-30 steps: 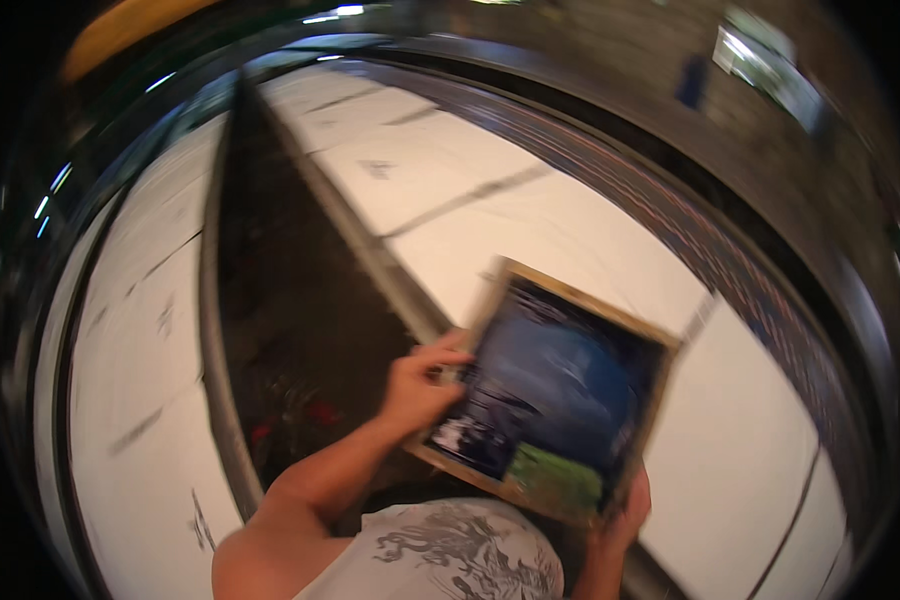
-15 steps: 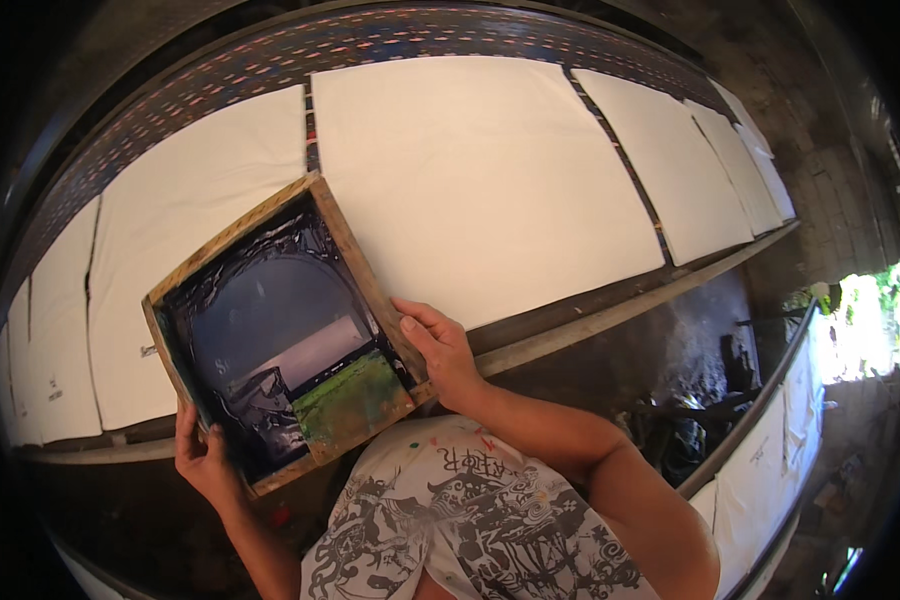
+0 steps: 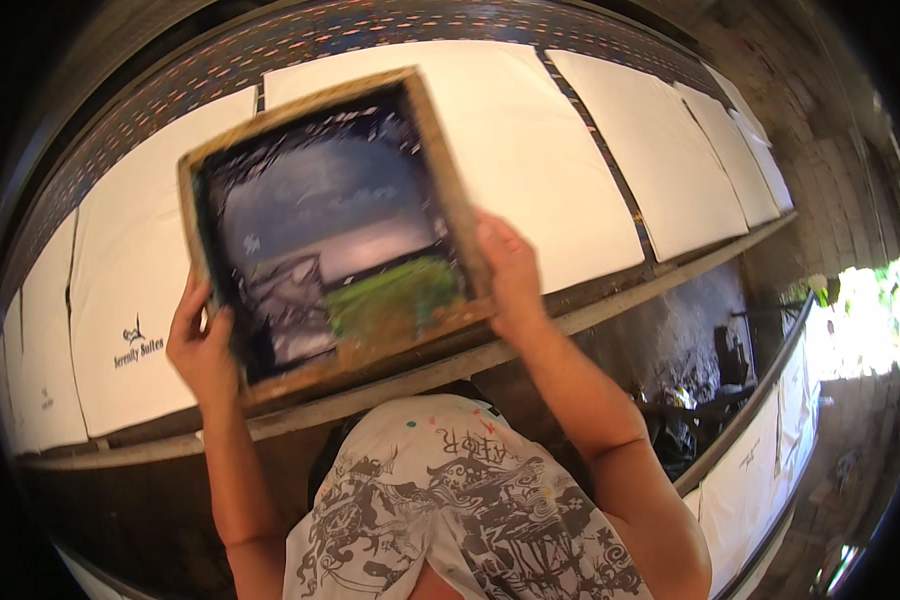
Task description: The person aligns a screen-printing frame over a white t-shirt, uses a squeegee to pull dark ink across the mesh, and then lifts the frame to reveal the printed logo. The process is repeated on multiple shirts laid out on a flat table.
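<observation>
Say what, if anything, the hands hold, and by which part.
A wood-framed screen, by its frame's sides: left hand lower left, right hand lower right.

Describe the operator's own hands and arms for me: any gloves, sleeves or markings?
The left hand and right hand are ungloved, with no watch or bracelet visible. The left forearm and right forearm are bare; no sleeve or cable shows. The pale shirt has a dark grey swirling print. Rings: cannot tell.

The long surface (image 3: 670,274) carries white cloths (image 3: 540,180) laid flat in a row, narrow dark gaps showing between them.
</observation>
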Demonstrator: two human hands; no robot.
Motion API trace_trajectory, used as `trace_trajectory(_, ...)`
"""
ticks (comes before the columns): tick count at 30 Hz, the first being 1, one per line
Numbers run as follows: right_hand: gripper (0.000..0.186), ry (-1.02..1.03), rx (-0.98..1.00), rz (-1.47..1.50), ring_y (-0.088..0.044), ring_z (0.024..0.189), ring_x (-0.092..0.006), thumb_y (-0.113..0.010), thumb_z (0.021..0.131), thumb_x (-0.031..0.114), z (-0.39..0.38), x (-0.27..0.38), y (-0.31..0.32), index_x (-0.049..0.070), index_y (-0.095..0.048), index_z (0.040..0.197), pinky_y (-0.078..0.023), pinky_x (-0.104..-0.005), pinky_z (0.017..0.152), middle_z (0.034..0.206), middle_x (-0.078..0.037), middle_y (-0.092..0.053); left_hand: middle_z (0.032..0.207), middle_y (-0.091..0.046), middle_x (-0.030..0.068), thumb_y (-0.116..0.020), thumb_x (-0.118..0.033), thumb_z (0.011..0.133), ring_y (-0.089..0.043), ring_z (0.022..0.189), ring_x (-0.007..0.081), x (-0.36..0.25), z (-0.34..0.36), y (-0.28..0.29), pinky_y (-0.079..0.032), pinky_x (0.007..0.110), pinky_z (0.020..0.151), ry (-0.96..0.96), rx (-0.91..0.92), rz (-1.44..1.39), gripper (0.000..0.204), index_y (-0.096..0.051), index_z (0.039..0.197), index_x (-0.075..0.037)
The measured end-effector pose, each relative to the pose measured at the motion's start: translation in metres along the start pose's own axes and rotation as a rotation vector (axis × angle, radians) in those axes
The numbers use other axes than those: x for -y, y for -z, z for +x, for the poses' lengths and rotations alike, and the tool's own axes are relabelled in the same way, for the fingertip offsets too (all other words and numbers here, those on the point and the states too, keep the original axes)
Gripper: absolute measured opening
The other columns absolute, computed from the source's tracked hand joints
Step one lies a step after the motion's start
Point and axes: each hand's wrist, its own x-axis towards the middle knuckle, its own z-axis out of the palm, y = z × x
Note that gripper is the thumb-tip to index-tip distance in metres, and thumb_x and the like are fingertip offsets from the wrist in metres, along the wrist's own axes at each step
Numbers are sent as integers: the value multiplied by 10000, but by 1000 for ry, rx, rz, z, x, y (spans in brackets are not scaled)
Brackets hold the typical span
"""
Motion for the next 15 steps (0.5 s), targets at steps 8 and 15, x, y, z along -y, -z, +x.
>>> trace_trajectory(8, 456, 34, 22, -97, -718, 1301, -186, -640, 1196, 146, 58, 40, 157, -94, -651, 1584, -545, -349, 1168, 1482, -155, -762, 1737, -574, 252, -698, 173, 911, -636, 1509, 278, 3, -44, -173, -609, 338, 1088, -36, 14, -56, 426, -813, 1306, 59)
trace_trajectory(15, 432, -62, -45, -141, -729, 1319, -199, -597, 1204, 95, 46, -6, 244, -82, -641, 1595, -562, -353, 1166, 1494, -149, -758, 1773, -522, 261, -680, 195, 922, -593, 1571, 318, 38, -116, -236, -556, 398, 1218, 101, 68, -91, 386, -796, 1266, 63)
